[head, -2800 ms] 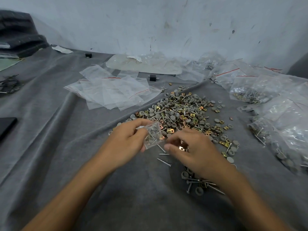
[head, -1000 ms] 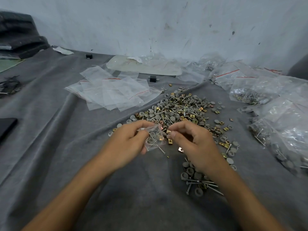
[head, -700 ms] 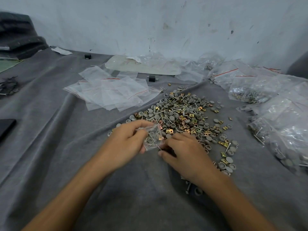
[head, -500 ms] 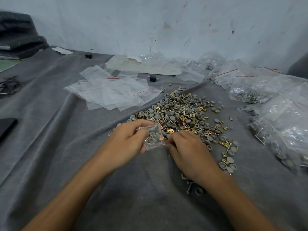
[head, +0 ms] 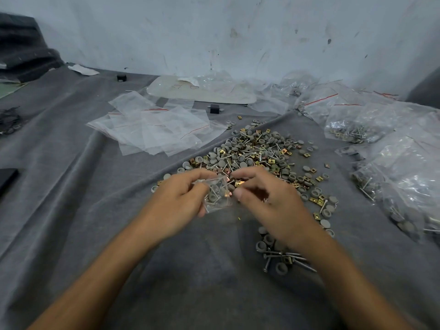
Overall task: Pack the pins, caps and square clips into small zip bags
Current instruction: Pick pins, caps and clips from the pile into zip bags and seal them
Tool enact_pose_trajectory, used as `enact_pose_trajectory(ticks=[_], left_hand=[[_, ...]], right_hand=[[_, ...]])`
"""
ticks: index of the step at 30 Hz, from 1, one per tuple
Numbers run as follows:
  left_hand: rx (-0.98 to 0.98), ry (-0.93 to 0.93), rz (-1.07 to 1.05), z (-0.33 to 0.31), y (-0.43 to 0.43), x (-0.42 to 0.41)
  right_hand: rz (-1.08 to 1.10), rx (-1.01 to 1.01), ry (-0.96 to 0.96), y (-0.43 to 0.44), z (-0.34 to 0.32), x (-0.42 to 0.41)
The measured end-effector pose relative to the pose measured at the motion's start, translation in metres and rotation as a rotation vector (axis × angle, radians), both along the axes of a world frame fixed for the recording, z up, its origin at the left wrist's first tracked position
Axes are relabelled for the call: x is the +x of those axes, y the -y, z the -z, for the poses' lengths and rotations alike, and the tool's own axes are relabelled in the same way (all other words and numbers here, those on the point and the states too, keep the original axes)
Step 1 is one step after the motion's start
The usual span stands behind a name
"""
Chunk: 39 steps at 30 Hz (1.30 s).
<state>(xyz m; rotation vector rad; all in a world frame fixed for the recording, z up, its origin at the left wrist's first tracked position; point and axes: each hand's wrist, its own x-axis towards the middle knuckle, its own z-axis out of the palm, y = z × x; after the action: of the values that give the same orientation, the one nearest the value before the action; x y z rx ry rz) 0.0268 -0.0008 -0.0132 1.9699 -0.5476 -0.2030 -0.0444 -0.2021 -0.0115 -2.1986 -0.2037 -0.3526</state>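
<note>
A stack of empty bags (head: pixel 154 132) lies at the left on the grey cloth (head: pixel 71 186). The left hand (head: pixel 176 206) holds the small zip bag (head: pixel 217 195) as before, fingers clamped on its edge, with pins and grey caps inside. The right hand (head: pixel 271 206) was low on the cloth half a second ago. Now it is lifted, and its thumb and forefinger pinch a gold square clip (head: pixel 239 184) just beside the bag. Behind them is the loose pile of parts (head: pixel 257 153), and filled bags (head: pixel 352 129) lie at the right.
</note>
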Motion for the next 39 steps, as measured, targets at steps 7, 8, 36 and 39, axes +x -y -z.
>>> enact_pose_trajectory(ticks=[7, 8, 36, 39], left_hand=[[0.000, 0.001, -0.002, 0.002, -0.001, 0.002], [-0.002, 0.001, 0.000, 0.002, -0.001, 0.003], [0.017, 0.028, 0.025, 0.001, -0.004, 0.002], [0.022, 0.022, 0.016, 0.000, -0.003, 0.002]], right_hand=[[0.024, -0.040, -0.188, 0.061, -0.016, -0.008], [0.008, -0.063, -0.247, 0.067, -0.017, -0.010], [0.138, -0.309, -0.206, 0.052, -0.003, -0.008], [0.082, -0.319, -0.285, 0.056, -0.002, -0.007]])
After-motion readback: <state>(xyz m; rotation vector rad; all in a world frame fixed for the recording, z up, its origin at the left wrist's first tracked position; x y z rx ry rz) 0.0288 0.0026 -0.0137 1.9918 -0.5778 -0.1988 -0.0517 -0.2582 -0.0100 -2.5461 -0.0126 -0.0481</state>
